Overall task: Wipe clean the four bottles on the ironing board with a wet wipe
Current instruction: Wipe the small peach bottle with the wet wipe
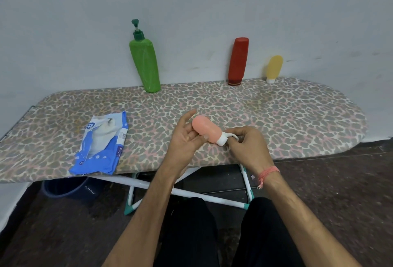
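Head view shows a small pink bottle lying tilted between both hands above the near edge of the ironing board, its white cap pointing toward the right. The left hand cradles the bottle's rounded end, palm up, fingers loosely curled round it with the thumb raised beside it. The right hand pinches something white at the cap end, fingers curled; whether that is a wet wipe or the cap's loop I cannot tell. Both forearms reach forward over the knees. Along the wall stand a green pump bottle, a red bottle and a small yellow bottle, well apart. A blue wipes pack lies left of the hands.
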